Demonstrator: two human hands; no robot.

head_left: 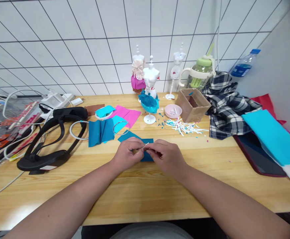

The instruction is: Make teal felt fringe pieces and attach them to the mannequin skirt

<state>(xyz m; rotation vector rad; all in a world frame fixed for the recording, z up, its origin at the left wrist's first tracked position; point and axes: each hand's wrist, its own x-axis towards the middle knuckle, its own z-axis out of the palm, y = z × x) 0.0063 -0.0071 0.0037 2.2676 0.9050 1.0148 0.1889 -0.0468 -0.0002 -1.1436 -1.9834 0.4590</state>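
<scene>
Both hands meet over the middle of the table, fingertips pinched together around a small white strip [146,144]. My left hand [128,153] is closed, thumb against index finger, at the strip's left end. From the other side my right hand [168,156] pinches at the strip too. Just beneath the fingers lies a dark teal piece of paper or cloth [148,158], partly covered by them. Beyond it stands a white mini dress form [151,78] wearing a teal and blue ruffled skirt [148,101].
Loose white strips [183,126] lie by a pink dish [173,111] and a cardboard box [193,104]. At left are a black headset [52,146], folded teal material [101,132] and pink sheets [127,115]. A plaid cloth [229,106] and a tablet [261,159] are at right.
</scene>
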